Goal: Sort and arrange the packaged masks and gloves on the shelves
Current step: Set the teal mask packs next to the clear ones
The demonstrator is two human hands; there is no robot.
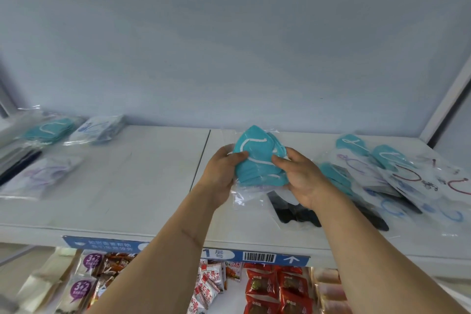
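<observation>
A clear packet of teal masks [257,158] is held up over the middle of the white shelf [153,160]. My left hand [221,173] grips its left side, thumb on top. My right hand [300,173] pinches its right side. Under the packet lie black masks in clear packets [293,211]. A loose pile of mask packets [397,176], teal, white and black, is spread over the right of the shelf. At the far left sit a teal packet [48,130], a white packet [98,129], a pale packet [43,173] and dark packets [15,163].
The shelf's back wall [229,46] is plain pale blue. A blue label strip with a barcode [257,257] runs along the front edge. Snack packets [275,288] fill the lower shelf. A white upright [448,99] bounds the right side.
</observation>
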